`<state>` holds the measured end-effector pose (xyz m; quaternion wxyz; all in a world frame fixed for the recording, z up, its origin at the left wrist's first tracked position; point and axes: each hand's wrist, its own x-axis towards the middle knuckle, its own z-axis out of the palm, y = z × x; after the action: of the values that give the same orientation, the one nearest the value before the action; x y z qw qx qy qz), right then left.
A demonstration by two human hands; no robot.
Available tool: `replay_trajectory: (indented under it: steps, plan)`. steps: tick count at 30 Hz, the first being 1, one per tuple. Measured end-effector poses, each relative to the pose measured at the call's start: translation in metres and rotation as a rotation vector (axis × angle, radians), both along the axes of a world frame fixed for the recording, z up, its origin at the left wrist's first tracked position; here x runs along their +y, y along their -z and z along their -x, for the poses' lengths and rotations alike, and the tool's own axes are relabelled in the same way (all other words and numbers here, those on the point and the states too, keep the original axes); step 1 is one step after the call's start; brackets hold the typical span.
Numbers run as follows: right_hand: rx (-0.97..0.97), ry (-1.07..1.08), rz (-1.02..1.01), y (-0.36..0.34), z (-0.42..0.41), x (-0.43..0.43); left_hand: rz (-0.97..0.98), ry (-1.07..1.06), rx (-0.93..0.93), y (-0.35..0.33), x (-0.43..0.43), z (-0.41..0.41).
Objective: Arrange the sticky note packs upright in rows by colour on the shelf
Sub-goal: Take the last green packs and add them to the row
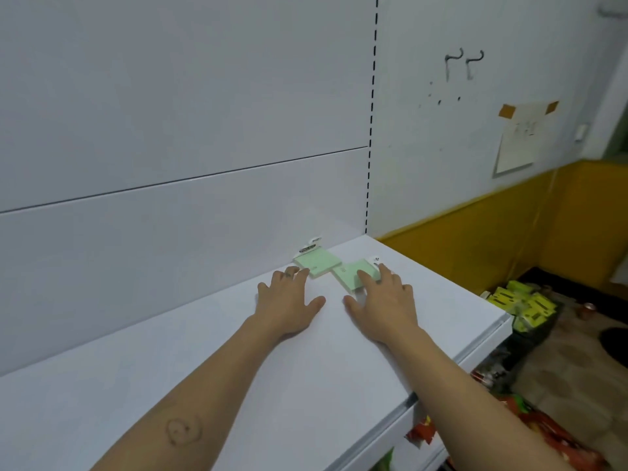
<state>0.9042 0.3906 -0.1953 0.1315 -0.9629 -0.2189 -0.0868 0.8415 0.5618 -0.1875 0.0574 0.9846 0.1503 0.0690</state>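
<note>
Two pale green sticky note packs lie flat near the back right corner of the white shelf [204,351]. The left pack [317,262] lies close to the back panel, with white header tags at its far end. My left hand [289,305] rests palm down with spread fingers, its fingertips touching that pack's near edge. The right pack [353,271] lies beside it, partly under the fingers of my right hand [380,300], which presses on it with fingers apart. Neither hand grips anything.
The white back panel [170,130] rises behind the shelf, with a slotted upright [372,113] at its right end. Yellow-green packs [523,305] lie on the floor at the right. Colourful packets [516,419] show below the shelf's front edge.
</note>
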Motion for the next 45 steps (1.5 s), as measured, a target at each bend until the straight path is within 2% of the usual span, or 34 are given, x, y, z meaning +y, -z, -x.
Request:
replay_trajectory:
  steps: [6, 10, 13, 19, 27, 33, 39, 45]
  plan:
    - [-0.159, -0.046, 0.038, 0.004, -0.001, -0.001, -0.024, -0.01, 0.039, 0.005, -0.001, -0.04]
    - [-0.074, -0.084, 0.037, 0.009, -0.005, 0.0, -0.05, -0.036, 0.037, 0.014, 0.0, -0.049]
    - [-0.1, -0.065, 0.083, 0.007, -0.007, 0.0, -0.017, -0.028, 0.012, 0.013, 0.002, -0.047]
    - [-0.086, 0.021, -0.084, 0.004, -0.004, -0.001, 0.058, -0.002, -0.021, 0.012, -0.008, -0.027]
    - [-0.096, 0.066, -0.184, -0.001, 0.003, -0.009, 0.193, 0.026, -0.094, 0.0, 0.005, 0.033]
    - [-0.087, -0.042, -0.189, -0.006, 0.012, -0.011, 0.303, -0.095, -0.172, -0.009, 0.008, 0.063]
    - [0.022, -0.223, -0.099, 0.0, 0.012, -0.007, 0.278, -0.14, -0.172, -0.012, -0.005, 0.068]
    - [0.011, -0.188, -0.254, -0.005, 0.023, -0.008, 0.275, -0.185, -0.228, 0.011, -0.01, 0.082]
